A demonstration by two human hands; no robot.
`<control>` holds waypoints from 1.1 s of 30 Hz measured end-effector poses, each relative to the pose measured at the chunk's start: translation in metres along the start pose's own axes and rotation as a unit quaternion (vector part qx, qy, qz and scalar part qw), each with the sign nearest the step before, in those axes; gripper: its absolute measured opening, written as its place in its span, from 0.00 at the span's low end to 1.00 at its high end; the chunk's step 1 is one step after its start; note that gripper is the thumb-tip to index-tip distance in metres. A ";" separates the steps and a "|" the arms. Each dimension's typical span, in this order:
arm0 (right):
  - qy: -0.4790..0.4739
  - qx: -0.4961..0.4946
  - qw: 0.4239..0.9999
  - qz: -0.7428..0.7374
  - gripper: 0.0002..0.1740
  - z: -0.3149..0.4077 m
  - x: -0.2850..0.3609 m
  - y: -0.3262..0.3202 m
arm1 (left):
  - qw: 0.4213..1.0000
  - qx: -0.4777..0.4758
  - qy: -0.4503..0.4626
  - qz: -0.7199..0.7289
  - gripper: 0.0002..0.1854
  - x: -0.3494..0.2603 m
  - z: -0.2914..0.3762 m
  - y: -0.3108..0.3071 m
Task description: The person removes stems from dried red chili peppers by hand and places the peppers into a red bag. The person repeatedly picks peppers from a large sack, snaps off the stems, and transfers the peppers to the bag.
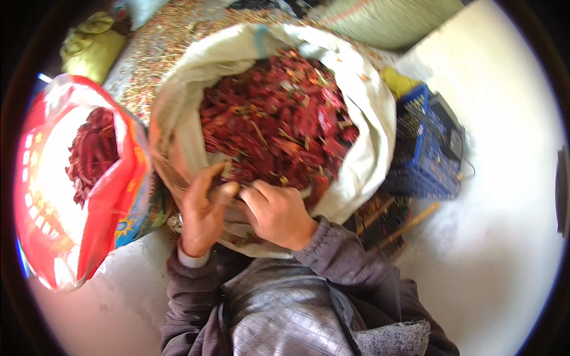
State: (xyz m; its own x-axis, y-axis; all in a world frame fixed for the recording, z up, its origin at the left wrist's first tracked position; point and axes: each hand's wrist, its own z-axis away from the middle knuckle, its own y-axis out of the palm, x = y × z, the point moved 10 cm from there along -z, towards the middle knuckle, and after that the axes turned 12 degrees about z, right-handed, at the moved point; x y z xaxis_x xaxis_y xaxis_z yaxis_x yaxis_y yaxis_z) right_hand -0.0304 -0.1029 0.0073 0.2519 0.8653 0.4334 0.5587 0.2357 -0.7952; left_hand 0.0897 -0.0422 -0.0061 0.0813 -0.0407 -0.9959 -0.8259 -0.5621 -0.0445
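Note:
My left hand (202,216) and my right hand (277,217) meet over the near rim of a large white woven sack (374,147). The sack is rolled open and full of dried red peppers (267,120), with pale stems and bits of chaff among them. The left thumb and forefinger point toward the right hand, beside a pale stem (227,168). The right hand's fingers curl inward, close to the left thumb tip. Blur and the fingers themselves hide what, if anything, is pinched between the hands.
At left stands a red printed bag (100,240) with more dried peppers (94,153) inside. A blue plastic crate (429,164) is at right, near a wooden stick (412,222). Stem debris (149,66) covers the floor beyond. Farther off are a yellow sack (91,51) and a big pale sack (392,22).

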 end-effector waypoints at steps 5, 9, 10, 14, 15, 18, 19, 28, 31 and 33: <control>0.107 0.010 0.974 -0.198 0.19 0.004 -0.027 0.005 | 0.968 0.111 0.115 -0.193 0.18 -0.026 0.015 0.021; 0.099 0.019 0.970 -0.220 0.19 0.003 -0.029 0.003 | 0.948 0.138 0.140 -0.252 0.17 -0.034 0.018 0.032; 0.099 0.026 0.970 -0.223 0.19 0.003 -0.030 0.004 | 0.941 0.146 0.152 -0.266 0.17 -0.035 0.018 0.035; 0.085 0.041 0.964 -0.251 0.23 0.004 -0.033 0.001 | 0.947 0.170 0.166 -0.216 0.19 -0.035 0.016 0.040; 0.087 0.050 0.963 -0.252 0.23 0.004 -0.036 0.001 | 0.951 0.178 0.155 -0.198 0.19 -0.032 0.017 0.042; 0.091 0.065 0.963 -0.246 0.25 0.003 -0.041 -0.001 | 0.968 0.181 0.072 -0.159 0.20 -0.017 0.017 0.041; 0.099 0.067 0.965 -0.235 0.25 0.002 -0.043 -0.002 | 0.974 0.176 0.047 -0.135 0.20 -0.014 0.017 0.039; 0.009 -0.059 0.998 -0.020 0.16 -0.005 -0.022 -0.027 | 0.971 0.064 0.054 -0.224 0.08 -0.015 0.015 0.035; -0.068 -0.115 0.988 0.081 0.13 -0.006 -0.004 -0.037 | 0.979 0.014 0.034 -0.203 0.05 -0.012 0.017 0.030; -0.034 -0.126 0.991 0.000 0.15 -0.008 -0.008 -0.040 | 0.996 -0.022 -0.070 -0.044 0.04 0.004 0.021 0.021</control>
State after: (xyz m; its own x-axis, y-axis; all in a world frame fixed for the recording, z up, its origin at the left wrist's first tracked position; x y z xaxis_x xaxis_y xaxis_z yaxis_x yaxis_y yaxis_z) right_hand -0.0484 -0.1231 0.0388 0.2026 0.8950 0.3974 0.7411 0.1251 -0.6596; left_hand 0.0607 -0.0366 -0.0130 0.0722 0.1240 -0.9896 -0.7936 -0.5939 -0.1323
